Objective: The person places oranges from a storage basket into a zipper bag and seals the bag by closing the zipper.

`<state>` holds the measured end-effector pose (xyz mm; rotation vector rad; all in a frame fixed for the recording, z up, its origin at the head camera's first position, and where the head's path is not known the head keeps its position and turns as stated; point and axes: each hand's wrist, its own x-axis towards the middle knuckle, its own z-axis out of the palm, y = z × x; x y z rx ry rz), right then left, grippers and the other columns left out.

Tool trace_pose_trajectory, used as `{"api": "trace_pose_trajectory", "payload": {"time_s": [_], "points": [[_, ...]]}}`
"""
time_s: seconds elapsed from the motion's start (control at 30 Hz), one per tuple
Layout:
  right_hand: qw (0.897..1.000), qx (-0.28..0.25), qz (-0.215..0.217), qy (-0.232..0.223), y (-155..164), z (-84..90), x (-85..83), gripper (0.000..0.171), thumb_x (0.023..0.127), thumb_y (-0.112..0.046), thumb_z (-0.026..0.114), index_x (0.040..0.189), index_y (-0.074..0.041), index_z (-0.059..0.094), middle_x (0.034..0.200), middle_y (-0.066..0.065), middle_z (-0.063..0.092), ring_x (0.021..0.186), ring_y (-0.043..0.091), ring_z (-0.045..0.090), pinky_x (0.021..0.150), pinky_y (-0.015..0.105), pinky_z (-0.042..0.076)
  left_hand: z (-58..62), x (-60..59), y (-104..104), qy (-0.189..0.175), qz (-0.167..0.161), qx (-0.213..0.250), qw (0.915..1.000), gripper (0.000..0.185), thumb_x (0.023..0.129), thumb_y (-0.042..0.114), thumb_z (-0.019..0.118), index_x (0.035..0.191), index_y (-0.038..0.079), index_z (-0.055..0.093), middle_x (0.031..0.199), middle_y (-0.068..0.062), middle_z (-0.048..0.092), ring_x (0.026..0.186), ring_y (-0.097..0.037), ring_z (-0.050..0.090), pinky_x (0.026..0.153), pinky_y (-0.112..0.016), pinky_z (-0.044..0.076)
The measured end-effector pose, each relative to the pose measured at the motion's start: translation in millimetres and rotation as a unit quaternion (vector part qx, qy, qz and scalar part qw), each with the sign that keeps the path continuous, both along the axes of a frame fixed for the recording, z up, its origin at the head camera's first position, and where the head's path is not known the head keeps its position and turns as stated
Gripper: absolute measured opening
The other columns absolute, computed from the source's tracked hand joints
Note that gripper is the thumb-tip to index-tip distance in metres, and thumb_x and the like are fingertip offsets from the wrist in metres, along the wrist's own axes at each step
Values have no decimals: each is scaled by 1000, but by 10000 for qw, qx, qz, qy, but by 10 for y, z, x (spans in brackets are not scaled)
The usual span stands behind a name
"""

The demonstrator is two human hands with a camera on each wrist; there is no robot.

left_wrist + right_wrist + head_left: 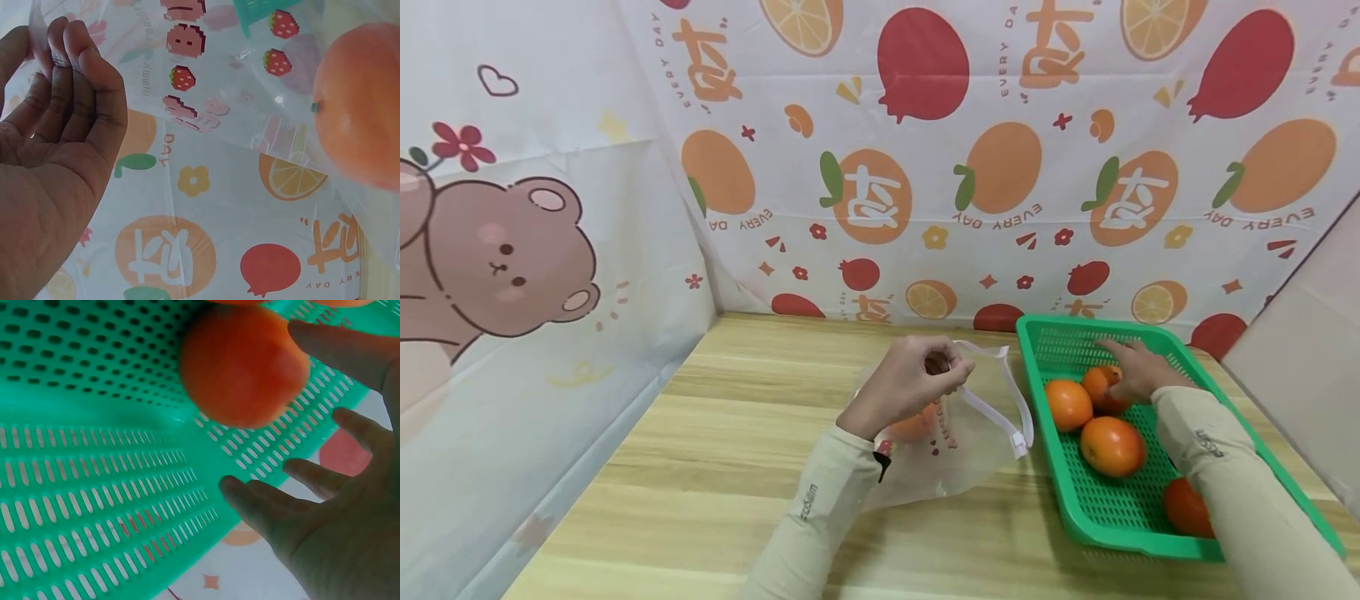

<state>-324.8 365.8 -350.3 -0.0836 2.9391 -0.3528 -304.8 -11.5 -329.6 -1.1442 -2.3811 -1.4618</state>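
Left hand (904, 385): grip clenched on the top edge of the clear plastic bag (958, 454), fingers pinching the film near its white zipper strip (1000, 400) and holding the mouth up off the bench (722, 442). Right hand (1138, 371): grip released, fingers spread, reaching down over an orange (1101, 385) at the far end of the green basket (1078, 508); fingertips at or very near the fruit, contact not clear from the head view. Right wrist view shows the spread fingers (262, 503) just beside that orange (244, 362) with the slotted basket floor (94, 487) behind, none curled round it. Left wrist view shows what the head view hides: the pinching fingers (81, 81) folded over the bag edge, strawberry print on the film, and one orange inside the bag (359, 106) lying against the film. In the head view that bagged orange (916, 423) is only partly seen below the left hand. Basket sits on the bench just right of the bag, holding three more oranges: one at left (1067, 404), one in the middle (1112, 446), one near the front (1187, 507) partly covered by the right sleeve (1232, 475). Fruit-print cloth (1000, 167) hangs behind, bear-print cloth (512, 250) on the left.
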Motion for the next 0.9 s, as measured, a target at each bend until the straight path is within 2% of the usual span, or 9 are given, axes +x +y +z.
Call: {"api": "trace_pose_trajectory", "payload": {"time_s": [0.13, 0.2, 0.3, 0.4, 0.57, 0.77, 0.9], "points": [[9993, -122, -14, -349, 19, -80, -4, 86, 82, -11, 76, 153, 4, 29, 142, 47, 23, 119, 63, 38, 91, 73, 42, -3, 14, 7, 40, 6, -17, 10000, 19, 97, 18, 68, 79, 14, 67, 70, 6, 61, 63, -8, 58, 60, -23, 51], [9991, -176, 62, -385, 40, -116, 0, 86, 83, -11, 78, 152, 6, 30, 141, 47, 26, 121, 62, 36, 93, 72, 42, -1, 17, 12, 79, 11, -29, 10000, 19, 97, 17, 68, 79, 14, 67, 70, 6, 61, 64, -7, 58, 61, -22, 51], [9991, -154, 266, -293, 85, -164, 7, 84, 83, -12, 81, 148, 11, 33, 138, 47, 34, 121, 62, 37, 94, 71, 41, 5, 20, 20, 105, 17, -32, 9999, 19, 97, 17, 68, 78, 14, 67, 70, 6, 61, 64, -7, 58, 61, -22, 50], [9989, -171, 397, -187, 131, -211, 11, 81, 83, -13, 82, 145, 12, 37, 131, 44, 45, 113, 58, 46, 92, 69, 44, 6, 17, 30, 88, 13, -34, 10000, 19, 97, 17, 68, 78, 14, 67, 69, 6, 61, 64, -7, 58, 61, -22, 50], [9986, -409, 326, -125, 156, -250, -6, 79, 83, -13, 81, 143, 12, 38, 122, 38, 51, 102, 49, 52, 87, 64, 47, -7, 12, 41, 66, 4, -58, 10000, 19, 97, 17, 68, 79, 14, 67, 70, 6, 61, 65, -7, 59, 63, -22, 51], [9974, -663, 209, 189, 148, -192, 22, 81, 80, -15, 83, 142, 13, 38, 118, 36, 53, 98, 47, 53, 83, 60, 49, -36, 3, 41, 61, 34, -95, 9999, 19, 97, 17, 69, 78, 14, 67, 71, 6, 61, 66, -7, 59, 65, -22, 51], [9949, -753, 215, 628, 140, -97, 47, 82, 81, -20, 83, 141, 13, 38, 119, 37, 54, 96, 46, 54, 80, 59, 51, -32, -29, 39, 61, 41, -112, 9999, 20, 98, 19, 68, 79, 14, 67, 71, 6, 61, 66, -8, 58, 65, -22, 51]]}}
